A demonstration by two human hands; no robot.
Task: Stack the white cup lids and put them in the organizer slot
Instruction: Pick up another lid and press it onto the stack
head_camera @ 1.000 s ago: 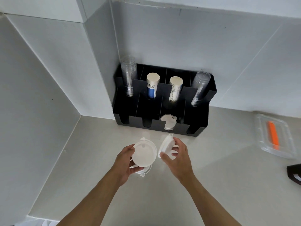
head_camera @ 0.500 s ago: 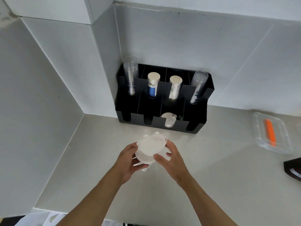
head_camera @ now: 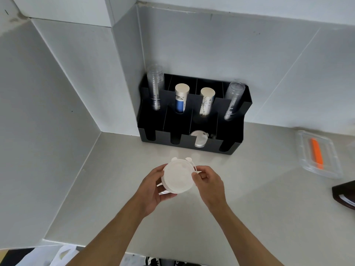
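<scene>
Just below the middle of the frame, both hands hold a small stack of white cup lids above the pale, smooth surface. The lids are round, thin matte plastic, their flat top disc facing the camera, with small tabs poking out at the upper edge. The left hand cups the stack from the lower left, its fingers curled under the rim and pressed against the lids' underside. The right hand grips the stack's right edge, thumb and fingers pinching the rim.

Above the hands, at the centre of the frame, a black organizer of glossy sheet plastic stands on the surface against the grey tiled wall. Its low front wall is cut by rounded notches, one per slot. In the third front slot from the left, one white lid already leans, showing through the notch. The taller rear compartments hold cylindrical stacks: ribbed clear plastic cups at the left, a paper cup stack with blue print, another paper cup stack with pale print, and clear cups at the right.

At the right edge of the frame lies a clear rectangular plastic container with an orange stick-shaped object inside. Below it a dark, glossy object is cut off by the frame.
</scene>
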